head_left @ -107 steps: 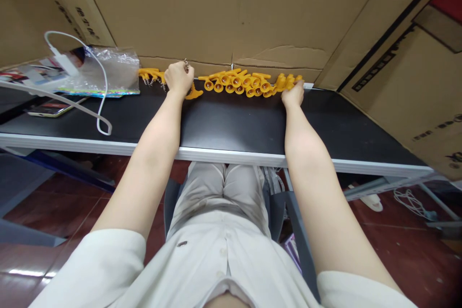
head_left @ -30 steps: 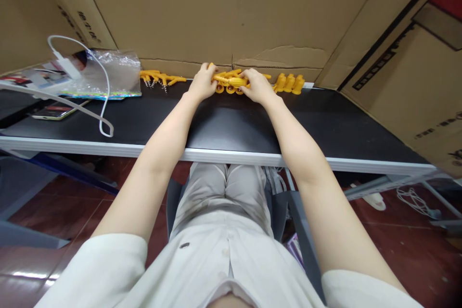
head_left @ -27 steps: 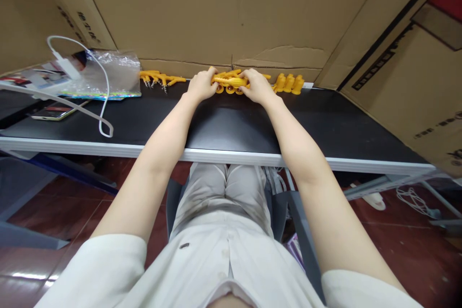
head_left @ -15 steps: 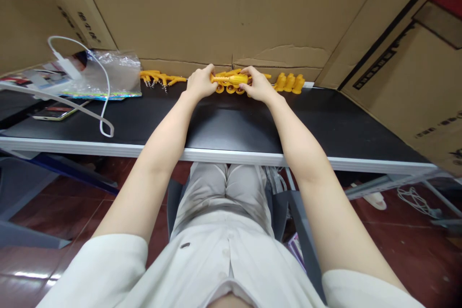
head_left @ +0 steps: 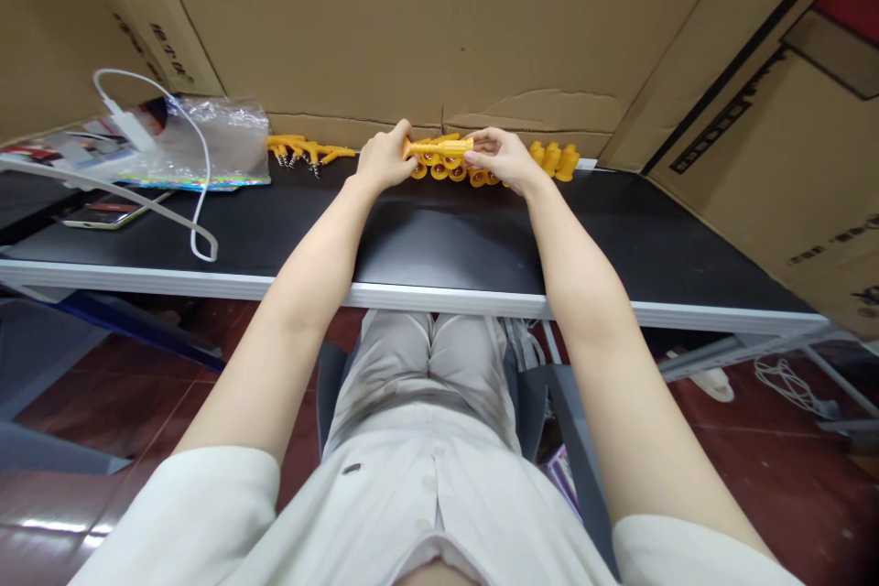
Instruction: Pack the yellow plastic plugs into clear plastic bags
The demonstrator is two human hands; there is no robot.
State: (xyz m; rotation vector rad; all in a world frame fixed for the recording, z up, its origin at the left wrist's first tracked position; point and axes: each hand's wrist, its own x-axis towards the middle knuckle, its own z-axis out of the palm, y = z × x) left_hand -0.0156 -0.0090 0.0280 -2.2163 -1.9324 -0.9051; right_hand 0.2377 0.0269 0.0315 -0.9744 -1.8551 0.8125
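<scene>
My left hand (head_left: 383, 157) is closed in a pinch on the thin end of a yellow plastic part (head_left: 446, 148), which lies level between my hands. Its wider, ribbed end points right, and the fingertips of my right hand (head_left: 506, 159) close on that end. Just below and behind it are several yellow parts with round, cup-like ends (head_left: 458, 173), partly hidden by my hands. Left of my left hand lie yellow branched pieces (head_left: 320, 150) with metal spiral tips. Several yellow parts stand upright (head_left: 567, 162) to the right of my right hand.
On the black tabletop (head_left: 446, 243), a clear plastic bag (head_left: 220, 142), a phone (head_left: 110, 212) and a white charging cable (head_left: 206, 165) are at the left. Tall cardboard (head_left: 439, 27) walls the back, with more cardboard at both sides. A pale metal edge (head_left: 446, 297) runs along the front.
My right hand has shifted slightly right along the yellow part, its fingers now at the very end. More of the round-ended parts below show. My left hand stays nearly in place.
</scene>
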